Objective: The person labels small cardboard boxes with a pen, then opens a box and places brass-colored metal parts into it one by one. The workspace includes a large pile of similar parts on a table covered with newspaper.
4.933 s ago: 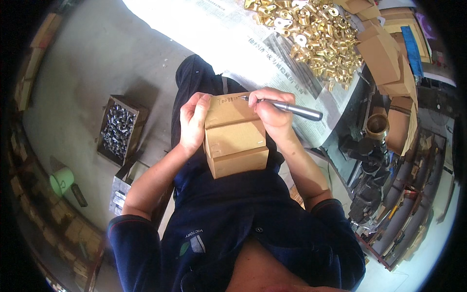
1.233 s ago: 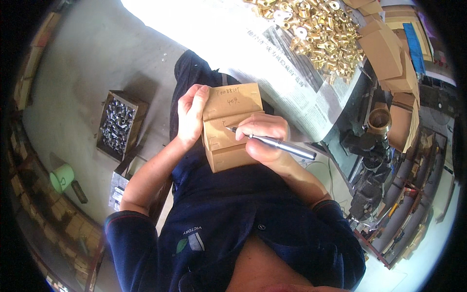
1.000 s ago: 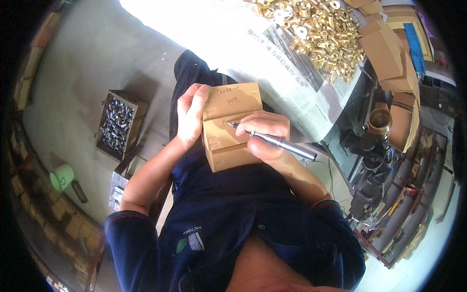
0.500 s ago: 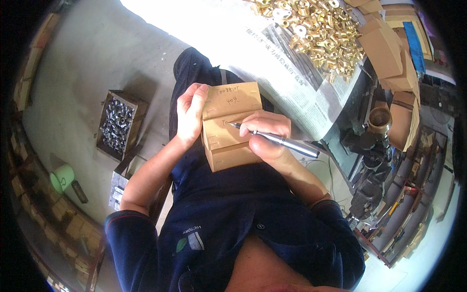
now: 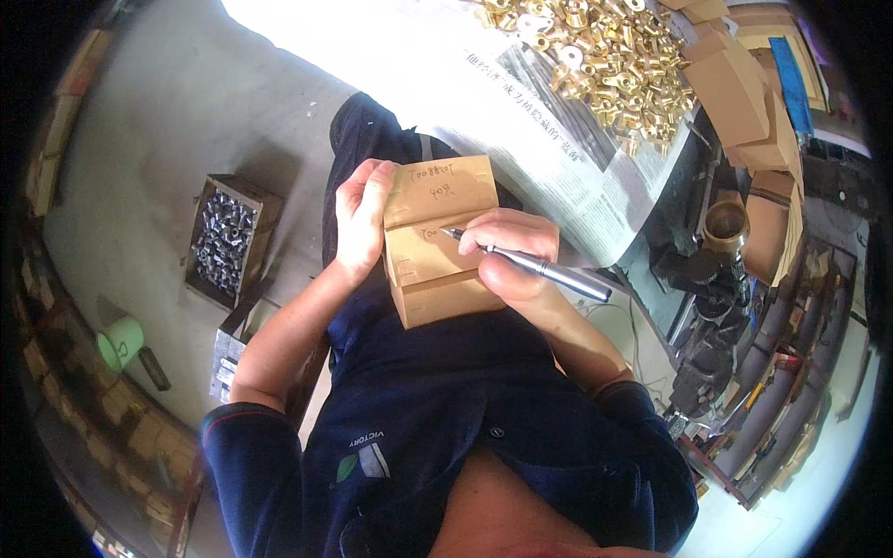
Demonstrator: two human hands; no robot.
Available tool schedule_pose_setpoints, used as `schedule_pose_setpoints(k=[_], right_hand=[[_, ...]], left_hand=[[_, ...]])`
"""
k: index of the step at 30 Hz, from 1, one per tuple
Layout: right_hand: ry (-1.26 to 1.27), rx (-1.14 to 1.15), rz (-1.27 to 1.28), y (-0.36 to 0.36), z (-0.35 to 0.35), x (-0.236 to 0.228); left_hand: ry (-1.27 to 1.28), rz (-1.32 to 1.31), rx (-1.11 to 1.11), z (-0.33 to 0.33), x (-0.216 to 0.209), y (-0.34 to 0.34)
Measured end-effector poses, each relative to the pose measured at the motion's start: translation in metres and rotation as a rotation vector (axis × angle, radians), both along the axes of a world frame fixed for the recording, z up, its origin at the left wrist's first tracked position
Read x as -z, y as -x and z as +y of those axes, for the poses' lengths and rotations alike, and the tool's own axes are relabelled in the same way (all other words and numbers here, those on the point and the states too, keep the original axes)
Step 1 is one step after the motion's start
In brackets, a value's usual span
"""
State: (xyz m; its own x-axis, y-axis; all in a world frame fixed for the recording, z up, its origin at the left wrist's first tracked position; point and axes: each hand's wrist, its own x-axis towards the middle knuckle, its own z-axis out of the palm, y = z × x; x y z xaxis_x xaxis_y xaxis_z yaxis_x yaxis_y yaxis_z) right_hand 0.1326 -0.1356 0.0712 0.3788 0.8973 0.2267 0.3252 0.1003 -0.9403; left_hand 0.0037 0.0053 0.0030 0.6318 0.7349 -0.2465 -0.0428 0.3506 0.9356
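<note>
Boxes (image 5: 430, 255) pinched by the left hand (image 5: 361, 219) seem part done, one written on, one just begun, one looking blank, while the right hand (image 5: 512, 244) pinches a pen (image 5: 569, 278).

head view (fisheye); from above; facing down; near the cardboard (image 5: 428, 258)

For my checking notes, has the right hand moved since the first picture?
Yes: the right hand has moved toward the person's torso, away from the gold-coloured parts.
</note>
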Motion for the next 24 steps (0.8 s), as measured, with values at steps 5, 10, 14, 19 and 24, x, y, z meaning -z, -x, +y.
schedule_pose_setpoints(k=[5, 10, 14, 19, 24], right_hand=[[-0.048, -0.033, -0.012, -0.002, -0.001, 0.004], [-0.028, -0.026, -0.038, -0.002, -0.001, 0.002], [-0.043, 0.026, 0.003, 0.0, -0.002, 0.003], [-0.061, 0.029, -0.023, 0.002, -0.001, 0.006], [-0.035, -0.017, 0.017, -0.002, -0.006, 0.012]], left_hand=[[-0.019, 0.015, 0.003, 0.0, -0.001, 0.0], [-0.027, 0.023, 0.004, 0.001, -0.001, 0.0], [0.006, 0.025, 0.0, -0.001, -0.001, -0.001], [-0.014, 0.017, 0.009, 0.001, 0.002, 0.001], [-0.024, 0.037, 0.011, 0.001, 0.0, 0.0]])
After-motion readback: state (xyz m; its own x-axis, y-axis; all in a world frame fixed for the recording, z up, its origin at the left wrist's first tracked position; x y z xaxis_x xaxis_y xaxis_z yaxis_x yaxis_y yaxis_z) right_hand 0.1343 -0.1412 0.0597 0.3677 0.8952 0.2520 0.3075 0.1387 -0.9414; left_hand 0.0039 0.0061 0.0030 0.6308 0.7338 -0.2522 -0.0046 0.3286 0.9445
